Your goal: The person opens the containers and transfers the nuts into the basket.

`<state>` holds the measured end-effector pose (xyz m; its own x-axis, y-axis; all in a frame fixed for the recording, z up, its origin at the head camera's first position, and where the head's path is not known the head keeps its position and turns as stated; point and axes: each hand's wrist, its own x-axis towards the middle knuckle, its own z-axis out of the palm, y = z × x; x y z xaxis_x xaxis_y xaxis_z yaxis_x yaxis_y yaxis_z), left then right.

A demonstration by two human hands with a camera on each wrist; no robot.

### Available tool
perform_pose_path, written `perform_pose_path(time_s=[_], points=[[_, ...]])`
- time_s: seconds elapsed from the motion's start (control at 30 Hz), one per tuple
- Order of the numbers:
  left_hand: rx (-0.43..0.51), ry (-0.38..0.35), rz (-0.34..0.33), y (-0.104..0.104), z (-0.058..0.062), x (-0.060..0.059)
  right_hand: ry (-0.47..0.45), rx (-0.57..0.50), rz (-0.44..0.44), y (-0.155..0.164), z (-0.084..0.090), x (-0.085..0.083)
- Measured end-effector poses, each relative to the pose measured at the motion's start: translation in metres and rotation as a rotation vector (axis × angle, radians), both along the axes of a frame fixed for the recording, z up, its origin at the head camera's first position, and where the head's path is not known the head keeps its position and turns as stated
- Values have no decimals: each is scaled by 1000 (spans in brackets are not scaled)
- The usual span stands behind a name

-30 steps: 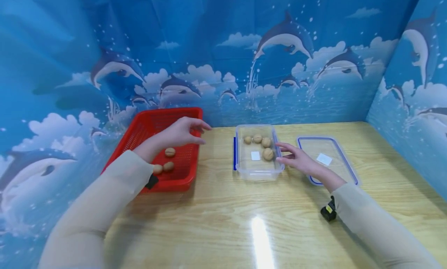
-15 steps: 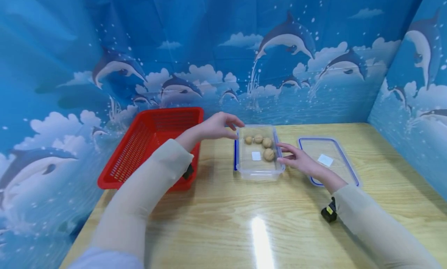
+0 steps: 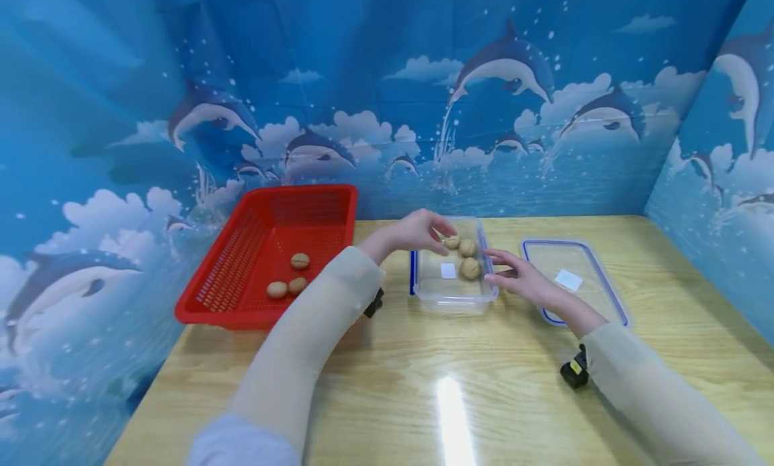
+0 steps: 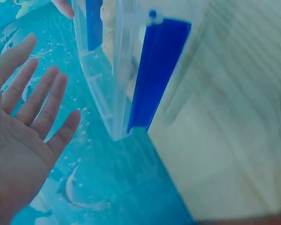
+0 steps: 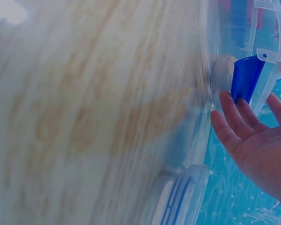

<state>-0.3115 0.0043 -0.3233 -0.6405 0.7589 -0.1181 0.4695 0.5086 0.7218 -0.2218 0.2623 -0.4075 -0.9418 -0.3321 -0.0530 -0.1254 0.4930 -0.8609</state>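
Hovering over the left part of the clear container (image 3: 453, 297), the left hand (image 3: 418, 231) has its fingers extended and parted, palm bare. The right hand (image 3: 521, 278) is loosely spread too, fingertips at the container's right wall by a blue flap (image 5: 246, 78). Walnuts (image 3: 469, 269) lie inside the container; three others sit in the red basket (image 3: 236, 317).
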Motion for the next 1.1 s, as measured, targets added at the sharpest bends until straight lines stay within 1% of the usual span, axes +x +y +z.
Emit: perform_pose_path(time_s=[0.1,0.27,0.33,0.4,0.5,0.63,0.73,0.83,0.97,1.1], points=[[34,-27,3,6,-9,-3,-1,0,-4,0,0,-1],[77,-65,38,12,-24,-5,-2,-2,2,-3,-1,-1],[88,-67,53,14,-31,-5,0,-3,2,-3,-1,-1],[89,-59,66,16,-36,-5,6,-3,0,-2,-1,-1],[63,-46,82,21,-45,-5,10,-3,1,-1,-1,0],[38,-55,87,31,-55,-7,10,0,-5,2,0,0],[48,-57,78,36,-60,-7,5,-1,-4,2,-1,-1],[45,-51,84,40,-64,-8,4,-6,6,2,0,-2],[12,-55,121,45,-69,-9,8,-11,9,2,-1,-4],[-24,-40,125,50,-71,-9,12,-19,10,3,-2,-3]])
